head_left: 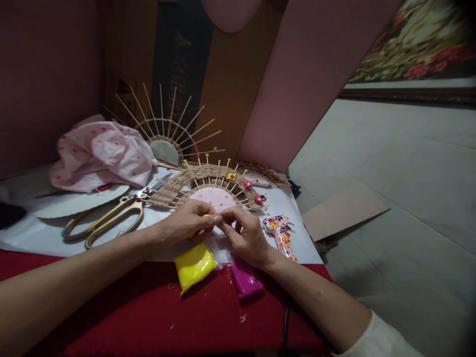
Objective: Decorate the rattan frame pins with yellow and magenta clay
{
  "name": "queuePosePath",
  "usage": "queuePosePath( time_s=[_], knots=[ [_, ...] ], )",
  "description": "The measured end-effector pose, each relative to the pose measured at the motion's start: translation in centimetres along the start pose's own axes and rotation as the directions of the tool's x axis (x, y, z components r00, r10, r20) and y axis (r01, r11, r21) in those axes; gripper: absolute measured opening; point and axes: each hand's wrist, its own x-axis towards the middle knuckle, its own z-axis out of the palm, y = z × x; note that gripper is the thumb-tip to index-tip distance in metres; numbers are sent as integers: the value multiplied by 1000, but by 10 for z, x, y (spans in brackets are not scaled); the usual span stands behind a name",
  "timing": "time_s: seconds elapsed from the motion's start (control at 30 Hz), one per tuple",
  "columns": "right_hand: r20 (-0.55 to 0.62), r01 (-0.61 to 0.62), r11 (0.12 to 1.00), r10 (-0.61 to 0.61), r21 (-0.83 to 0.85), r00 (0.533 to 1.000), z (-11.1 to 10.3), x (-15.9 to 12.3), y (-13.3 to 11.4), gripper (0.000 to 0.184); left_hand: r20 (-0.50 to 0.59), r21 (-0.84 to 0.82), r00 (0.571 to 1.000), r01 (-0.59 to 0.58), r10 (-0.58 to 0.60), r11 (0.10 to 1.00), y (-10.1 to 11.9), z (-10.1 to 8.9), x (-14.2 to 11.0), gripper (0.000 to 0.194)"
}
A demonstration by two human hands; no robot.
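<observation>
The left hand [194, 217] pinches a yellow bit [206, 215]; I cannot tell what the right hand [253, 240] grasps. Light, even fingertip pressure should avoid flattening it.

At the center of the frame, the touching fingers of the left hand [195, 218] and the right hand [247, 235] cover most of a small yellow piece [207, 216], so its shape cannot be told, and they also hide the lower edge of the dotted half-round panel [213, 196]. The framed picture [420, 47] is cut off by the upper right edge, a pink rounded shape [231, 12] by the top edge, and a dark object [11, 216] by the left edge, too dim to identify. The lettering on the cardboard [180, 74], upper left of center, is too blurred to read.
</observation>
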Motion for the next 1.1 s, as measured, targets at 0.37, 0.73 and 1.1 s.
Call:
queuePosePath(
  time_s=[0.37,0.73,1.1],
  knots=[
    [21,-4,1000,4,-9,1000,-1,0,0,4,-6,17,1000,8,-7,1000,2,1,-1,36],
    [34,-7,1000,7,-8,999,-1,0,0,5,-8,12,1000,18,-18,1000,2,2,-1,35],
    [36,4,1000,-4,-5,999,-1,0,1,5,-12,3,1000,29,-29,1000,1,2,0,32]
  ],
)
